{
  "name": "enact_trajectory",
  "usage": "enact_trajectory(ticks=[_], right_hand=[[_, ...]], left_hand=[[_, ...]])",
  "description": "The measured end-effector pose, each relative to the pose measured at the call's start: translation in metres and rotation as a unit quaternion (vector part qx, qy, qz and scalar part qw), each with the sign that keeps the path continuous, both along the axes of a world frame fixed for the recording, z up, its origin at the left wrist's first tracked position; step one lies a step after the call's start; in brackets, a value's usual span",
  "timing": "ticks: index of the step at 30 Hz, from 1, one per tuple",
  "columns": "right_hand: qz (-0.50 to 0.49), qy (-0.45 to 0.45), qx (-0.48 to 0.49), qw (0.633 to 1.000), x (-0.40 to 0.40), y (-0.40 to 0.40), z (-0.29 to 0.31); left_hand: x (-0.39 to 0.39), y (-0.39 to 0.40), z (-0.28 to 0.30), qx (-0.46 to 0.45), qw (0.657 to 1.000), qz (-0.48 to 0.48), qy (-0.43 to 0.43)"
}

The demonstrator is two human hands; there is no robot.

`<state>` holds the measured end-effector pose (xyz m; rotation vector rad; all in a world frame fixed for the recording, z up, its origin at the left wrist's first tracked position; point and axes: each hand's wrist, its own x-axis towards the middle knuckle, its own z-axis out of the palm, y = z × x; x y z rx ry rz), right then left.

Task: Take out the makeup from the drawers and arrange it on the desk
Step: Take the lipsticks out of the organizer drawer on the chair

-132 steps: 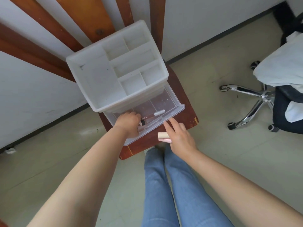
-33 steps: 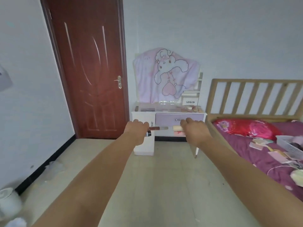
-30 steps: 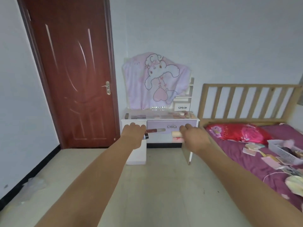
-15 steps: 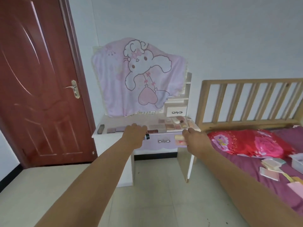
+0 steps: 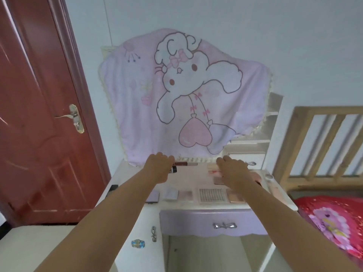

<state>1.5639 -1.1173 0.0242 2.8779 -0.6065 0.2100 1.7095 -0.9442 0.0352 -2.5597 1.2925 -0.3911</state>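
A red door (image 5: 39, 114) stands at far left. The left hand (image 5: 160, 166) grips two slim tubes (image 5: 183, 165), one dark red with a pale cap, held above the back of the bench (image 5: 125, 175). The right hand (image 5: 232, 170) is curled around pale pink sticks (image 5: 213, 166), just over the bench top. A row of flat palettes (image 5: 196, 195) already lies along the front edge, so arranging looks well under way; these carried pieces are not yet set down. The purple drawer (image 5: 206, 222) below is shut.
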Motion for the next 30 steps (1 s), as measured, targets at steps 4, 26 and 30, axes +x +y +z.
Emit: enact_trajectory(ticks=[4,26,30], right_hand=[[-0.009,0.016,0.052,0.998,0.076,-0.047,-0.028],[-0.038,0.167,0.33,0.928,0.394,-0.106,-0.258],[-0.041,0.14,0.254,0.956,0.405,-0.097,-0.272]], left_hand=[[0.088,-0.039,-0.028,0.014,0.999,0.017,0.044],[0.322,-0.122,-0.266,-0.024,0.904,0.245,0.349],[0.33,-0.124,-0.281,-0.066,0.914,0.195,0.35]])
